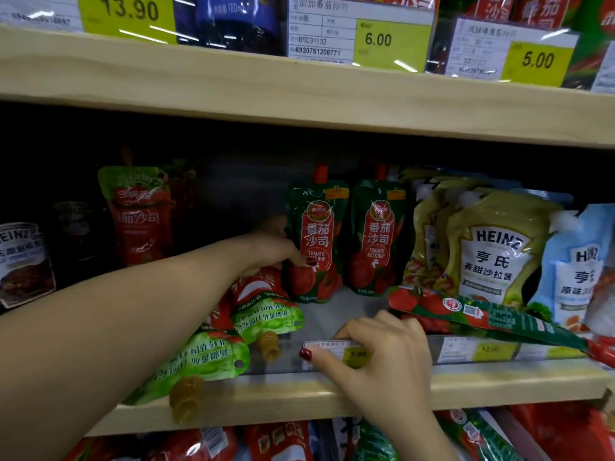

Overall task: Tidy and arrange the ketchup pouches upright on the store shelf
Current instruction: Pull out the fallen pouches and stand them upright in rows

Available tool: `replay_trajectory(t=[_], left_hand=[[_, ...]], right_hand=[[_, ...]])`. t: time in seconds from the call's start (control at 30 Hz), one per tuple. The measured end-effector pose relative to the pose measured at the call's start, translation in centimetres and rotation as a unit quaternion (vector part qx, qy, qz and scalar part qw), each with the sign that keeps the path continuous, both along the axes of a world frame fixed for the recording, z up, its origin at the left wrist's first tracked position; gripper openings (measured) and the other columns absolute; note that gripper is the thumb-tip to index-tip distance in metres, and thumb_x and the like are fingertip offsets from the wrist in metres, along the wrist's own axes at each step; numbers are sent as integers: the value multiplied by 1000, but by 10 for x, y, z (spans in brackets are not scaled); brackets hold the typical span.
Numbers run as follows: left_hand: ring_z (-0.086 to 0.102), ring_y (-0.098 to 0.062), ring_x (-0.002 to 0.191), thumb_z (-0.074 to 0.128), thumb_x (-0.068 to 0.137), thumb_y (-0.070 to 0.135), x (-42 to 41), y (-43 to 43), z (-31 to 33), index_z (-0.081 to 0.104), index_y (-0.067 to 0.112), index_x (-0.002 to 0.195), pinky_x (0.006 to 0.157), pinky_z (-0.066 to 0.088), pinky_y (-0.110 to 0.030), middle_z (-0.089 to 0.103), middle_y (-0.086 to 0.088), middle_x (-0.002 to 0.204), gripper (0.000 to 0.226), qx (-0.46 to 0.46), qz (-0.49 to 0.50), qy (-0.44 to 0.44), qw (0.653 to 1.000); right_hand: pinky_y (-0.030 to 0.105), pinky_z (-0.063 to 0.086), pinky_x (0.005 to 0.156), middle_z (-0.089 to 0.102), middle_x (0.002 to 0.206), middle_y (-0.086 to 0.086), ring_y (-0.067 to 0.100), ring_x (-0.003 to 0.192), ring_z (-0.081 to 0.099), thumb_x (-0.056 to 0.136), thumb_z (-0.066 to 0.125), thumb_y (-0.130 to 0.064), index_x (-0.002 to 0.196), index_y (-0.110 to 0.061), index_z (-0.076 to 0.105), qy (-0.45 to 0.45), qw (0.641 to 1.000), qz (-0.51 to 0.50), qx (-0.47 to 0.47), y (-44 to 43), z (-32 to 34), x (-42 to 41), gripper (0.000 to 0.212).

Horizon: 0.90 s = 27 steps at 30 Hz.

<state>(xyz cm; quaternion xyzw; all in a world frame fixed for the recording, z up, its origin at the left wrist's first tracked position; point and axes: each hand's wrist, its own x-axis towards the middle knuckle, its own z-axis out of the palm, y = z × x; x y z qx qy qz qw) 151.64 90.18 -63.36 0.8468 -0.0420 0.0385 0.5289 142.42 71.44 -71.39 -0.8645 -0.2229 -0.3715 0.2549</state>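
Store shelf (499, 384), pale wood front edge, with a clear price rail (466, 351) along its lip; upper shelf (299, 91) above it carries price cards (392, 41) marked 13.90, 6.00 and 5.00. Left hand (273, 247): reached deep into the bay, gripping the lower left edge of an upright dark-green ketchup pouch (316, 234), thumb on its printed front. Second dark-green pouch (377, 234): upright, just right of the held one. Fallen light-green pouches (266, 314): two, lying under the left wrist and forearm, overlapping, spouts pointing out toward the shelf front. Upright light-green pouch (139, 211): standing further back, left of the left forearm. Right hand (376, 354): at the shelf lip, fingers curled over the top of the price rail, thumb laid across the 7.90 tag (356, 354), clasping the rail. Flat dark-green pouch (482, 316): lying on its side just right of the right hand, one end reaching out past the rail. Heinz dressing pouches (492, 247): olive and pale blue, upright, behind the flat pouch.
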Motion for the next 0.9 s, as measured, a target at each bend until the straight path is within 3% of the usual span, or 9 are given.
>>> replay_trajectory(t=[0.2,0.33,0.43,0.57,0.7,0.9], left_hand=[[54,-6,80,72,70,-5,12,6,0,51,34,83,57,46,-24,58,10,86,47,3,-3,-4,1000],[56,-16,95,73,70,-4,18,9,-1,52,31,95,67,49,-29,59,8,95,48,11,-10,5,1000],[56,-14,93,74,68,-3,18,10,-2,53,33,92,66,48,-27,60,9,93,48,8,-11,-1,1000],[58,-16,96,78,69,9,19,12,-2,56,28,98,81,50,-37,63,5,99,41,-51,8,2,999],[61,-17,94,76,72,14,19,13,-3,58,26,100,72,51,-32,65,2,98,36,-88,26,-5,996],[58,-20,97,75,73,14,16,10,-2,57,25,104,76,49,-35,62,3,96,38,-83,37,-4,996]], right_hand=[[29,32,59,51,49,-16,6,56,46,67,53,-74,52,-29,57,-6,1000,-3,-7,0,-1,1,47],[30,33,58,51,49,-15,6,57,45,68,53,-73,52,-29,56,-7,1000,2,-6,1,-2,1,47],[30,33,58,51,50,-16,7,57,45,68,54,-73,52,-29,57,-10,1000,3,-4,0,-2,2,46],[29,33,58,50,50,-16,6,57,45,69,52,-73,52,-29,56,-13,1000,1,-3,0,-3,2,47],[28,31,58,50,50,-16,5,57,43,69,52,-73,52,-30,55,-17,1000,-1,-5,0,-3,1,46],[29,32,58,50,50,-15,6,57,44,70,53,-72,53,-30,54,-21,1000,6,-4,0,-5,2,46]])
